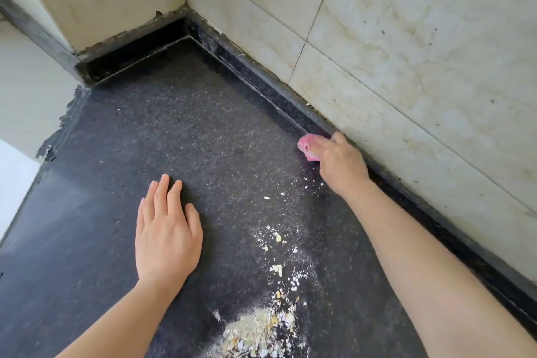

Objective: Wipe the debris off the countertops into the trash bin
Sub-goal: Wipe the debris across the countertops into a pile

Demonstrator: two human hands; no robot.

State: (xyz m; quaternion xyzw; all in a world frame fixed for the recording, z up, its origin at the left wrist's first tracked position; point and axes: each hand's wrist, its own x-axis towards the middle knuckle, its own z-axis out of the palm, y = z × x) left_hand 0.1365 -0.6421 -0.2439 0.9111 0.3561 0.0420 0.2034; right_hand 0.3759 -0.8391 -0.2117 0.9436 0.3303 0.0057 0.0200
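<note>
A: What is seen first?

B: Pale tiled walls are seen meeting in a corner at the top, with a dark raised lip run along their foot. Below them a dark speckled bench is spread across most of the view.

A: And what is carried on the bench?

B: Debris is heaped at the bottom edge of the view, between the two forearms. It is made up of pale powder, yellowish flakes and white bits. A thinner trail of crumbs is scattered from the heap up toward the right hand. A faint dusting is left over the middle of the bench.

A: How are the hands held?

B: The left hand is laid flat and open on the bench, palm down, fingers together, nothing gripped. It is kept left of the crumb trail, apart from it. The right hand is closed around a pink cloth, which is pressed to the bench just beside the lip along the right wall.

A: How much of the cloth is shown?

B: Only a bunched end is shown past the fingers; the rest is hidden under the hand.
</note>
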